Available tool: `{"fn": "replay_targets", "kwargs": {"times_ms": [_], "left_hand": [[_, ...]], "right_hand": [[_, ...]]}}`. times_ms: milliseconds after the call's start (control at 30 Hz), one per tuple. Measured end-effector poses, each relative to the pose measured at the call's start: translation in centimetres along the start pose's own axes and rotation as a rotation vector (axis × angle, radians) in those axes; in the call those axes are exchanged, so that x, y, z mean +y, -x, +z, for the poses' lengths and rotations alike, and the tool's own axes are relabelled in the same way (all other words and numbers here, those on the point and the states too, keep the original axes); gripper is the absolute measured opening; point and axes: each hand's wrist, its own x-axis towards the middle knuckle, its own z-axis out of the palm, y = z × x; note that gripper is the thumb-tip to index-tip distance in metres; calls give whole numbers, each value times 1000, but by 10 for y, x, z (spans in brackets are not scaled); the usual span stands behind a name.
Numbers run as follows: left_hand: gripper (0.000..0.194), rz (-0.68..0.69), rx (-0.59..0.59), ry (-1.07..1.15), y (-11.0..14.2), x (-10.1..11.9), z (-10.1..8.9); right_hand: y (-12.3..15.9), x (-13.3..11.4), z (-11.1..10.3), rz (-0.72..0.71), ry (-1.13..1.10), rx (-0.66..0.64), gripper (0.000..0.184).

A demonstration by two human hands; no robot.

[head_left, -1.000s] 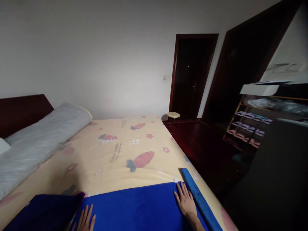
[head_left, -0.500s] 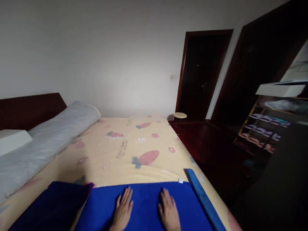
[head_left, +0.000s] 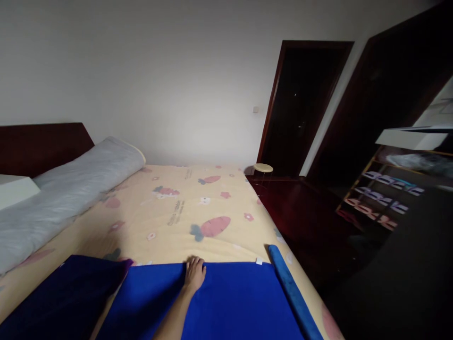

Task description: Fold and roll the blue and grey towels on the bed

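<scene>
My left hand [head_left: 195, 273] reaches from the bottom of the view to the far edge of a bright blue cloth [head_left: 240, 302]. Its fingers are bent over that edge, near the middle, and closed on the fabric; the fingertips are partly hidden. The cloth lies flat on the bed, a small white tag [head_left: 259, 260] at its far edge. My right hand is out of view. Along the cloth's right side lies a rolled blue cloth [head_left: 288, 283]. A dark navy cloth [head_left: 63, 297] with a purple corner lies to the left.
The bed has a cream sheet [head_left: 184, 245] printed with carrots and flowers. A grey folded quilt [head_left: 81, 184] and a white box [head_left: 16, 190] lie toward the headboard [head_left: 46, 146]. Beyond the bed's right edge stand a round stool [head_left: 263, 168] and a shoe rack [head_left: 382, 189].
My left hand has moved forward and right from lying flat on the blue cloth to its far edge, fingers now bent. My right hand has left the view. The camera has shifted slightly.
</scene>
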Motion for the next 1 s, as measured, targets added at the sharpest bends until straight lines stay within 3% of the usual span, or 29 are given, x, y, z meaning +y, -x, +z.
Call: {"fn": "replay_targets", "kwargs": {"times_ms": [300,467,600,733,900,1000], "left_hand": [[23,-58,-34,-37,-23,-1,1],[24,-61,-93,-66,-26,-3,0],[25,-63,-141,-67,-29,-4,-4],[24,-56,-167,-33,-29,-2,-10],[23,-34,-165,63,-24,3,-22],[22,-9,-129,171,-23,6,-40]], "right_hand": [[-138,-14,-8,33,-125,-78,28],[-169,-33,-5,66,-207,-123,32],[-170,-43,-15,105,-270,-91,31],[-154,-52,-39,152,-324,3,26],[-100,-65,-78,210,-376,204,34],[-62,-76,-104,238,-406,321,35]]}}
